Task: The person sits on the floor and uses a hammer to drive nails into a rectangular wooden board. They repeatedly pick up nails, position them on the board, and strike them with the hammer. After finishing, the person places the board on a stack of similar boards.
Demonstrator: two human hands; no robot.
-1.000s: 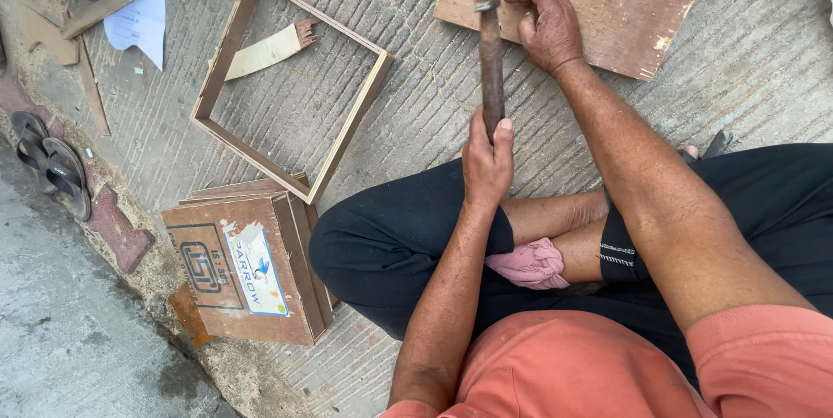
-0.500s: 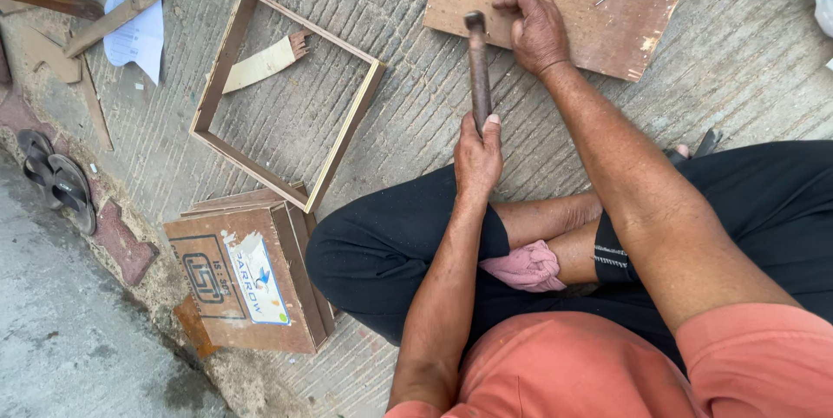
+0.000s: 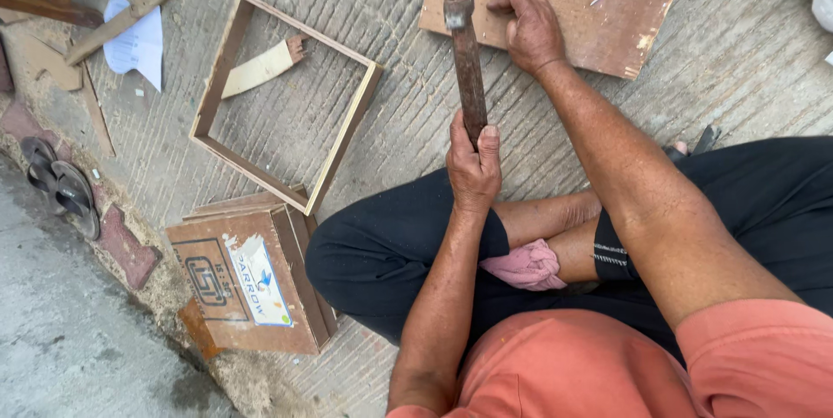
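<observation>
My left hand (image 3: 473, 166) is closed around the lower end of a rusty hammer (image 3: 467, 62), whose head points away from me, just left of a brown wooden board (image 3: 607, 1) lying on the concrete. On the board's left part rests my right hand (image 3: 529, 27), gripping it, with thumb and forefinger pinched together near the hammer head. What they pinch is too small to tell. I sit cross-legged in black trousers with a pink cloth (image 3: 525, 266) in my lap.
An open square wooden frame (image 3: 347, 136) lies to the left with a loose wood scrap (image 3: 260, 69) inside it. A closed wooden box (image 3: 247, 283) with a label sits near my left knee. Sandals (image 3: 61, 188), white paper (image 3: 134, 45) and wood strips (image 3: 139, 6) lie at the left edge.
The hammer head dipped toward the board and has come back up a little. My right hand stays on the board. The view has shifted slightly.
</observation>
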